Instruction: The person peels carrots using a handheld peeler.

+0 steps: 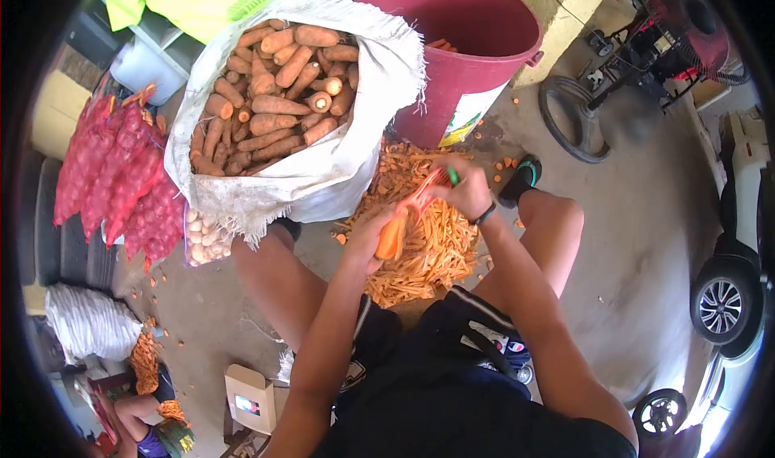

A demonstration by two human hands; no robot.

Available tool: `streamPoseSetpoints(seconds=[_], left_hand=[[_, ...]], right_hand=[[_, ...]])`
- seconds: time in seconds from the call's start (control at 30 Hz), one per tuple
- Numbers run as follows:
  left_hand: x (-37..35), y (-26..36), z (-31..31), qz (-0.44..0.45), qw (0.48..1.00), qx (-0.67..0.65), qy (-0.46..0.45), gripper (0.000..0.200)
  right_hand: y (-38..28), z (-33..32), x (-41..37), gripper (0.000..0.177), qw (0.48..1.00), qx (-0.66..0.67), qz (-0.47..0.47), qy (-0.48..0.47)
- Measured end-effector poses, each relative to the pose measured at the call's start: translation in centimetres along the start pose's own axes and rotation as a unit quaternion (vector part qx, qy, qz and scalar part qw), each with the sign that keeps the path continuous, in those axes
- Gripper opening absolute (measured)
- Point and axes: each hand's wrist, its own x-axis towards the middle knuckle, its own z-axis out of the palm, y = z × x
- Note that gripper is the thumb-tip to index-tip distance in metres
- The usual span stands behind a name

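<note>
My left hand (371, 236) is wrapped round a peeled carrot (392, 238) between my knees. Close by on the right, my right hand (471, 193) is closed on a green-handled peeler (453, 176), its working end hard to make out. Reddish-orange streaks, blurred, stretch between the two hands. Beneath them lies a large heap of carrot peels (436, 256). Just beyond my left hand stands a white woven sack (323, 195), rolled open and full of unpeeled carrots (274, 102).
A tall red bin (440, 94) with some carrots inside stands behind the heap. Red mesh bags (113, 167) lean at the left, near a bag of pale bulbs (202, 238). A fan (686, 38) and a car wheel (721, 306) are at the right. Another person's leg (133, 416) shows lower left.
</note>
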Motion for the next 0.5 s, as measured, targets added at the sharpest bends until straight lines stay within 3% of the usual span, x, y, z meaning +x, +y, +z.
streamPoseSetpoints(seconds=[0.07,0.13,0.17,0.2,0.27,0.37,0.5], left_hand=[[-0.4,0.2,1.0,-0.01,1.0,-0.008,0.017,0.023],[0.0,0.5,0.1,0.003,1.0,-0.014,-0.023,0.024],[0.4,0.5,-0.2,0.011,0.999,-0.019,-0.041,0.025],[0.6,0.3,-0.1,0.012,0.999,-0.033,-0.021,0.025],[1.3,0.1,0.1,0.015,0.998,-0.062,0.023,0.026],[1.6,-0.9,-2.0,0.033,0.999,0.033,-0.024,0.025],[0.8,-0.3,-0.7,0.01,1.0,0.007,0.006,0.023]], right_hand=[[1.6,-0.8,0.6,0.048,0.999,0.01,0.015,0.039],[1.6,-1.3,1.1,0.048,0.998,0.032,0.033,0.047],[1.1,-0.4,0.2,0.05,0.999,0.02,0.017,0.028],[-0.5,0.6,-0.5,0.05,0.997,0.04,-0.058,0.019],[-3.4,1.5,-1.8,0.052,0.993,0.041,-0.084,-0.077],[-1.6,1.2,-0.9,0.052,0.994,-0.009,-0.104,-0.014],[1.4,-0.3,0.4,0.048,0.996,0.018,0.063,0.065]])
